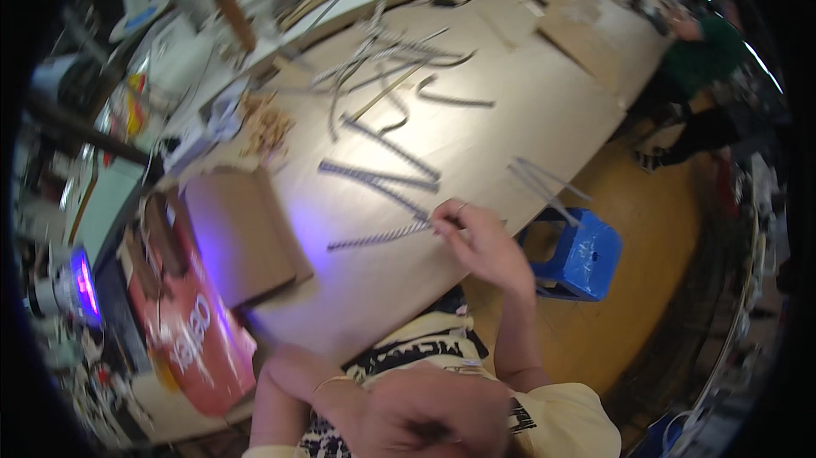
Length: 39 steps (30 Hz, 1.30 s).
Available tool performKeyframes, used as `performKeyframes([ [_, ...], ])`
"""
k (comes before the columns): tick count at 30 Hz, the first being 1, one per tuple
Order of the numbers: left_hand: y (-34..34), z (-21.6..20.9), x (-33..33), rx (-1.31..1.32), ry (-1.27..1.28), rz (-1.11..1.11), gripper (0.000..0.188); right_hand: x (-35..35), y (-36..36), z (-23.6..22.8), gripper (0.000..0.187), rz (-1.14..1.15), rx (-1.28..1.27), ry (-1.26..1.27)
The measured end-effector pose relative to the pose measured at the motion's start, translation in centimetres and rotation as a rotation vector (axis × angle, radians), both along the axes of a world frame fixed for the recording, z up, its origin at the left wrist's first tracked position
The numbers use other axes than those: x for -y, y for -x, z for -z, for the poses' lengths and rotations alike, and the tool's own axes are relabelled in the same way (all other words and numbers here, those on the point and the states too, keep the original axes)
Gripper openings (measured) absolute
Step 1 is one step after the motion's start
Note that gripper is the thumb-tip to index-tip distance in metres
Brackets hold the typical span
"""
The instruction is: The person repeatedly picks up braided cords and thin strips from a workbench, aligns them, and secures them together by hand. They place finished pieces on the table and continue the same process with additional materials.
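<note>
Tabletop edge nearby, room leftward — right hand pinches patterned strip.

Observed with right arm extended, left arm folded back.
Holds right hand forward, wrist angled toward the left, fingers gathered in a pinch. Bends sharply at the left elbow; carries left hand raised close to the camera, large and blurred in view, finger position not determinable.

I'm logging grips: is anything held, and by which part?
The right hand seems to pinch a striped strip near its right end; left hand too blurred to tell.
</note>
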<state>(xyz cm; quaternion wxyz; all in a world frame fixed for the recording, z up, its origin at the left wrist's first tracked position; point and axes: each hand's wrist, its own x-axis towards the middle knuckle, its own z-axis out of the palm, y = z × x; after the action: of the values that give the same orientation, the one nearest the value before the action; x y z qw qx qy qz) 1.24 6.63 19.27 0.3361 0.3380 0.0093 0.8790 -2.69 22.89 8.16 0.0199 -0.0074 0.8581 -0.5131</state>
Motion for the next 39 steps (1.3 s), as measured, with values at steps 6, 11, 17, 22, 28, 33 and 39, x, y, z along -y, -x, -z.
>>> performKeyframes([
  [6,-5.8,0.4,1.0,0.398,0.238,-0.247,0.063,0.3,-0.8,0.8,0.017,0.050,0.117,-0.020],
  [11,-4.9,-0.7,0.4,0.362,-0.044,-0.142,0.097,-0.2,-1.0,1.3,0.018,0.124,0.140,-0.055],
  [17,-1.5,-0.6,4.2,0.388,-0.018,0.650,0.124,-1.8,-0.1,0.4,0.018,0.261,0.150,-0.213],
  [22,-1.9,1.4,4.0,0.239,0.065,0.287,0.115,-1.8,0.2,1.5,0.017,0.145,0.232,-0.066],
  [28,3.0,14.5,5.4,-1.248,1.834,-0.498,0.092,-0.9,-0.2,3.7,0.018,0.121,0.253,-0.089],
  [33,2.4,21.1,5.5,-1.274,1.981,-0.852,0.084,-0.5,0.1,2.5,0.020,0.121,0.299,-0.189],
  [39,2.5,20.7,5.4,-1.278,1.979,-0.873,0.082,2.7,1.6,2.2,0.019,0.097,0.212,-0.053],
])
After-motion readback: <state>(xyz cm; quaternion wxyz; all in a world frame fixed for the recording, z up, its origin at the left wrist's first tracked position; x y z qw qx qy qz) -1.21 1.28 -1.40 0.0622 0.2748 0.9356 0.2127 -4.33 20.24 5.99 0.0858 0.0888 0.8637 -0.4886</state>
